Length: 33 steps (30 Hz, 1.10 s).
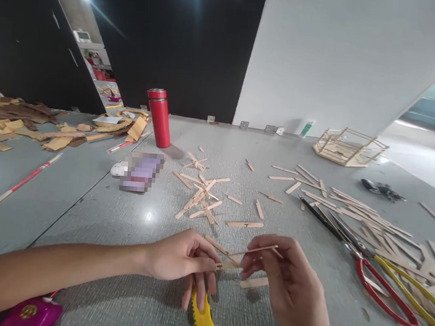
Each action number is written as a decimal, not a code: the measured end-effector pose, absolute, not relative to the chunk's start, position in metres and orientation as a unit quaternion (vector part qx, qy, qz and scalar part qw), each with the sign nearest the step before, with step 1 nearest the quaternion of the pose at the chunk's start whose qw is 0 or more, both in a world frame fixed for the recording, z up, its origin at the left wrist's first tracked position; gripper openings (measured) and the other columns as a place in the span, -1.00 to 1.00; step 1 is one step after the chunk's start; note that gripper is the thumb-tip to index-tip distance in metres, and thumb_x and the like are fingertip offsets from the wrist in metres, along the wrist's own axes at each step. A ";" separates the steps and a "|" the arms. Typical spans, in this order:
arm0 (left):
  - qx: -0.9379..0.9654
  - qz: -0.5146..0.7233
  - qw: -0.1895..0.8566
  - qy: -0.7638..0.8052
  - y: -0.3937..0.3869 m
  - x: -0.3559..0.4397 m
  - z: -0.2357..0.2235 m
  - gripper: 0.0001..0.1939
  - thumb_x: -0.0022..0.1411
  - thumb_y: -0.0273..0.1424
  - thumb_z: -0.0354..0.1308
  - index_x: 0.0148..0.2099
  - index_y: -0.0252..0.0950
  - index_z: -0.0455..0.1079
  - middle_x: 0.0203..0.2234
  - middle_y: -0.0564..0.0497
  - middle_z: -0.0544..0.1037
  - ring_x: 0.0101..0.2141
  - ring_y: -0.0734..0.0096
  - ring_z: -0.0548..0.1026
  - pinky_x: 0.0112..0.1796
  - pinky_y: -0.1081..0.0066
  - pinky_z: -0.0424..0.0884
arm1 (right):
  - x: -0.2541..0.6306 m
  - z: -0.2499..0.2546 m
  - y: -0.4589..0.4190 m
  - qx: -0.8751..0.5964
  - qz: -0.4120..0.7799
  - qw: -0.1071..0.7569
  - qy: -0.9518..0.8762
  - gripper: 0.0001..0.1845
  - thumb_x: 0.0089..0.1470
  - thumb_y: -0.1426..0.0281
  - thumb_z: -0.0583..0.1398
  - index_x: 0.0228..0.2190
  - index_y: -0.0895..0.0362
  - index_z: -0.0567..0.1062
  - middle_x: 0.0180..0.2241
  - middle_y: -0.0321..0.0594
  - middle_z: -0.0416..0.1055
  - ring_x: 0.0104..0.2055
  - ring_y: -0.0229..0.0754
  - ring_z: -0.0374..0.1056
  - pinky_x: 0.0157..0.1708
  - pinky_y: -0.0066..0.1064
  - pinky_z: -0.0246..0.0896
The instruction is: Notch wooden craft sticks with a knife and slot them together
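My left hand (184, 260) is closed, thumb and forefinger pinching a wooden craft stick (228, 266) that has a small notch near the thumb. Its lower fingers lie over a yellow utility knife (203, 318); whether they grip it I cannot tell. My right hand (290, 287) is closed too, holding another thin craft stick (258, 250) between thumb and fingers, just above the notched one. Below the right fingers lies a further stick (254, 283) on the table. Ahead of both hands is a loose pile of short, cut craft sticks (202, 196).
Red-handled scissors (363, 265) and a yellow-handled pair (410, 285) lie right, among many sticks (394, 245). Behind stand a stick-built frame (350, 147) and a red flask (159, 119). A blurred purple object (142, 172), cardboard scraps (59, 132) and a magenta item (31, 313) are left.
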<state>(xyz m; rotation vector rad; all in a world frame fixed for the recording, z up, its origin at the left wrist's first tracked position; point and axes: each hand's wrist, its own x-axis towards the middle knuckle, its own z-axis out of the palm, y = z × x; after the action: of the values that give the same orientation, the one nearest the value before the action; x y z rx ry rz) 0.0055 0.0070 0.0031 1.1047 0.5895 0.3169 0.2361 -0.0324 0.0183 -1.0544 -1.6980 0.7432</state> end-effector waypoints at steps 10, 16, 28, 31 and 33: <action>0.498 0.165 0.812 0.256 0.006 0.006 0.002 -0.66 0.37 -0.15 0.21 -0.23 -0.38 0.43 -0.45 -0.07 0.60 -0.60 0.42 0.60 -0.67 0.56 0.45 | 0.231 0.006 -0.039 -0.422 0.321 0.436 -0.727 -0.83 0.47 0.42 -0.01 -0.10 0.00 0.36 -0.43 -0.36 0.53 -0.43 -0.37 0.51 -0.39 -0.58 0.44; 0.499 0.163 0.811 0.260 0.006 0.005 -0.001 -0.66 0.40 -0.16 0.18 -0.20 -0.40 0.46 -0.44 -0.09 0.60 -0.59 0.41 0.61 -0.73 0.60 0.38 | 0.232 0.005 -0.039 -0.417 0.305 0.432 -0.739 -0.82 0.46 0.45 -0.02 -0.10 -0.01 0.36 -0.41 -0.36 0.53 -0.42 -0.36 0.53 -0.41 -0.58 0.45; 0.505 0.165 0.809 0.253 0.006 0.004 0.005 -0.63 0.41 -0.14 0.18 -0.13 -0.41 0.48 -0.44 -0.07 0.59 -0.59 0.45 0.59 -0.71 0.63 0.37 | 0.233 0.005 -0.041 -0.395 0.266 0.378 -0.794 -0.82 0.40 0.49 0.05 -0.07 0.00 0.37 -0.37 -0.33 0.52 -0.40 -0.35 0.51 -0.35 -0.54 0.43; 0.505 0.162 0.811 0.246 0.007 0.003 0.007 -0.62 0.49 -0.16 0.07 -0.07 -0.40 0.50 -0.41 -0.12 0.61 -0.55 0.41 0.63 -0.69 0.62 0.39 | 0.233 0.003 -0.041 -0.416 0.316 0.382 -0.763 -0.87 0.41 0.45 0.06 -0.11 0.01 0.38 -0.40 -0.33 0.50 -0.43 -0.33 0.48 -0.40 -0.53 0.44; 0.499 0.161 0.817 0.241 0.008 0.002 0.007 -0.62 0.51 -0.17 0.03 -0.02 -0.39 0.50 -0.39 -0.16 0.63 -0.51 0.38 0.65 -0.67 0.61 0.41 | 0.233 0.002 -0.039 -0.432 0.335 0.391 -0.741 -0.89 0.42 0.42 0.07 -0.14 0.03 0.40 -0.44 -0.33 0.47 -0.48 -0.31 0.43 -0.46 -0.52 0.42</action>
<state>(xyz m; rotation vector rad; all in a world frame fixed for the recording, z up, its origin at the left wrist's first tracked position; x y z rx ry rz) 0.0020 0.0080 0.0067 1.0639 0.5143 0.3437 0.2328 -0.0395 0.0020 -1.0970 -1.8820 0.8513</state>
